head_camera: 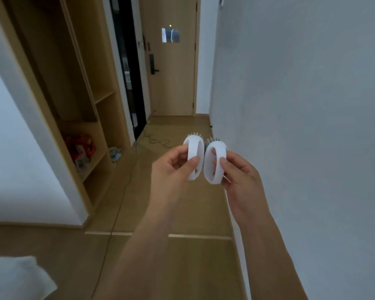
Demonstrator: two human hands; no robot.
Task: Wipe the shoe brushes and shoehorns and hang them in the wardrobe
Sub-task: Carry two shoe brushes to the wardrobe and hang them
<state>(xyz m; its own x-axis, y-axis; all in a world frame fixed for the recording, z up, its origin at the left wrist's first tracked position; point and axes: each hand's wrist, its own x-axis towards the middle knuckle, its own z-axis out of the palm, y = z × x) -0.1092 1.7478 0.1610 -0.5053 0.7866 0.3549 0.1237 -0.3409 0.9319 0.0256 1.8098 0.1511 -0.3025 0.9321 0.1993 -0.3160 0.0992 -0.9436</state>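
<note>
I hold two white shoe brushes with loop handles side by side in front of me, above the hallway floor. My left hand (174, 167) grips the left brush (193, 148) by its loop, thumb on the outside. My right hand (239, 172) grips the right brush (217, 159) the same way. Grey and white bristles point away from me at the top of each brush. The two brushes touch or nearly touch. The open wooden wardrobe (80, 87) stands to the left. No shoehorn or cloth shows in my hands.
A wooden door (171, 61) with a black lock closes the hallway ahead. A white wall (301, 105) runs along the right. A cable (121, 191) trails over the wooden floor. Red packages (80, 148) sit on a low wardrobe shelf. White bedding (13, 278) lies at bottom left.
</note>
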